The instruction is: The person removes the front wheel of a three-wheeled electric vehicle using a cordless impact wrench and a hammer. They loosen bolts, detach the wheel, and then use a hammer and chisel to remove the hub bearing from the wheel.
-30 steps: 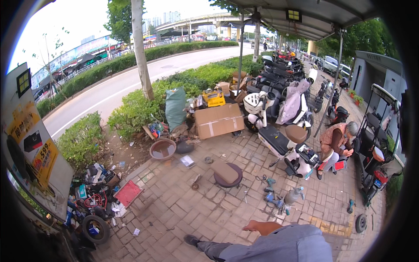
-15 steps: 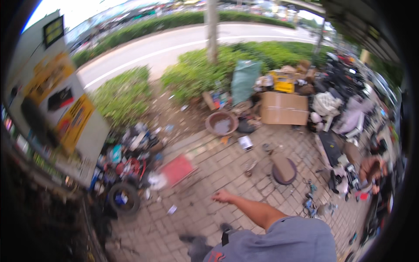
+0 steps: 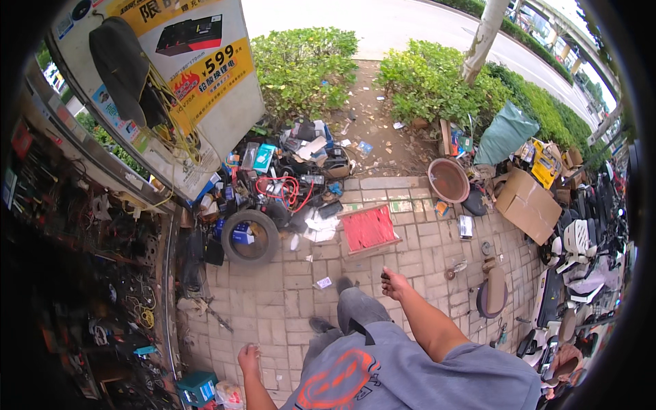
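I stand on a brick pavement (image 3: 287,301), wearing a grey shirt with an orange print. My right hand (image 3: 395,282) reaches forward over the bricks with its fingers curled; something small and dark shows at the fingertips, too small to make out. My left hand (image 3: 249,355) hangs low by my side with loose fingers and nothing in it. A red mat (image 3: 369,229) lies just ahead of my right hand. A black tyre (image 3: 249,236) lies ahead on the left, beside a heap of dark parts and red cables (image 3: 294,184).
A tall advertising board (image 3: 191,82) leans at upper left above a cluttered tool stall (image 3: 89,260). A brown basin (image 3: 448,180), a cardboard box (image 3: 529,205), a round stool (image 3: 493,297) and parked scooters (image 3: 581,273) fill the right. Hedges (image 3: 301,68) and a tree trunk (image 3: 482,34) stand behind. A teal box (image 3: 198,386) sits near my left foot.
My view has swung left and down, from the street and scooters to the tyre, the parts heap and the board. My right arm still reaches forward; my left hand has come into view.
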`<state>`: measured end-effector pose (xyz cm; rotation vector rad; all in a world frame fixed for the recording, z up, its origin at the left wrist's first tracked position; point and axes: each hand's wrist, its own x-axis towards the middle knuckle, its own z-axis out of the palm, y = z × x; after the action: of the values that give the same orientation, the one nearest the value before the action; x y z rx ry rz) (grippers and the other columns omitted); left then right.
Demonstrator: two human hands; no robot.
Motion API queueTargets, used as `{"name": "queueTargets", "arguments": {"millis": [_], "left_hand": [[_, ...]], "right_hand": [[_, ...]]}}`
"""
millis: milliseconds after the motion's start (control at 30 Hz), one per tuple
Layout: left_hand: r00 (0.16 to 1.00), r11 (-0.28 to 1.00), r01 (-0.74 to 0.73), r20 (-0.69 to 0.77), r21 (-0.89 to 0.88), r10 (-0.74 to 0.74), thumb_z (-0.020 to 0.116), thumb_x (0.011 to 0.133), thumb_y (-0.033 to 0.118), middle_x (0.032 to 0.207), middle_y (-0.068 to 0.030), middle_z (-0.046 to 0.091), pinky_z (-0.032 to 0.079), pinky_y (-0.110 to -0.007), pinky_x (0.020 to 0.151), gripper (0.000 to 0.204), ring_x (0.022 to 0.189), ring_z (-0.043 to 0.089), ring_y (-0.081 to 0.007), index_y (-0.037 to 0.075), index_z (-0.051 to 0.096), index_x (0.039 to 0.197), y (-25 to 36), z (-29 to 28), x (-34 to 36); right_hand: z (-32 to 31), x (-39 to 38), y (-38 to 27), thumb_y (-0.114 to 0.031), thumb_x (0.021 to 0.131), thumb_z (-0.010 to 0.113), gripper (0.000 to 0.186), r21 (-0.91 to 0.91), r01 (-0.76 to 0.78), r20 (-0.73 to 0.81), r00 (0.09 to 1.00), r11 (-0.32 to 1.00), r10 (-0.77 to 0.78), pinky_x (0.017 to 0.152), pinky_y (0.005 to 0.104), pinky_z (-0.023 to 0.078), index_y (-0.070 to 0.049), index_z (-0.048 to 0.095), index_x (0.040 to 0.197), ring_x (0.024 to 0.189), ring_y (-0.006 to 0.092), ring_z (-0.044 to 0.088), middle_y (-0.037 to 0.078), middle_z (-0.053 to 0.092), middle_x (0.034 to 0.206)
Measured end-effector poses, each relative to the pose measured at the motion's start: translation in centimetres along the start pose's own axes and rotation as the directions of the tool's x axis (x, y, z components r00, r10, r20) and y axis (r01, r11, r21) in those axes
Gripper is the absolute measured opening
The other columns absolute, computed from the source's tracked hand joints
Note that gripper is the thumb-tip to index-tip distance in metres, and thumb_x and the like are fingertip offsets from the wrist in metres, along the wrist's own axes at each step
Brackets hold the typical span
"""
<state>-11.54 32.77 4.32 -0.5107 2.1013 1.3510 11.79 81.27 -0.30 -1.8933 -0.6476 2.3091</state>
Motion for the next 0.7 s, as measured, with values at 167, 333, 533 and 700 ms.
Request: {"name": "queueTargets", "arguments": {"millis": [167,333,533,700], "left_hand": [[0.99,0.989,0.129,-0.074,0.07,-0.124,0.054,0.092,0.025,0.097,-0.0076,0.067,0.045,-0.032,0.06,0.03,0.079,0.062,-0.0179,0.004,0.057,0.113,-1.1,-0.7,2.7],[0.929,0.95,0.313,-0.214,0.013,-0.303,0.057,0.09,0.026,0.079,-0.0067,0.065,0.042,-0.027,0.049,0.027,0.064,0.059,-0.0147,0.001,0.063,0.099,-2.4,0.8,-1.6],[0.9,0.909,0.412,-0.181,0.052,-0.398,0.058,0.089,0.028,0.083,-0.0073,0.066,0.044,-0.028,0.053,0.029,0.069,0.06,-0.0164,0.002,0.062,0.102,-1.6,3.7,-2.7],[0.911,0.915,0.398,-0.146,0.065,-0.386,0.058,0.089,0.03,0.087,-0.0079,0.066,0.045,-0.03,0.056,0.031,0.074,0.06,-0.0178,0.004,0.062,0.105,0.1,4.8,-0.8]], "right_hand": [[8.8,6.9,-8.5,-0.05,0.086,0.064,0.039,-0.018,0.052,0.033,0.998,0.998,-0.051,0.056,0.0308,0.037,-0.012,0.058,0.093,0.06,0.0125,0.043,-0.002,0.051,0.07],[18.5,13.5,-21.0,-0.053,0.088,0.06,0.039,0.003,0.163,0.169,0.972,0.987,-0.161,0.053,0.0336,0.037,-0.014,0.056,0.087,0.057,0.0128,0.042,-0.002,0.048,0.067],[26.2,17.3,-36.1,-0.07,0.086,0.047,0.082,-0.036,0.154,0.039,0.988,0.987,-0.152,0.061,0.0388,0.04,-0.011,0.037,0.141,0.069,0.017,0.042,0.014,0.058,0.123],[26.7,21.1,-29.9,-0.065,0.086,0.053,0.072,-0.462,0.287,-0.027,0.941,0.839,-0.337,0.048,0.0351,0.039,0.004,0.062,0.107,0.056,0.019,0.051,0.016,0.067,0.086]]}}
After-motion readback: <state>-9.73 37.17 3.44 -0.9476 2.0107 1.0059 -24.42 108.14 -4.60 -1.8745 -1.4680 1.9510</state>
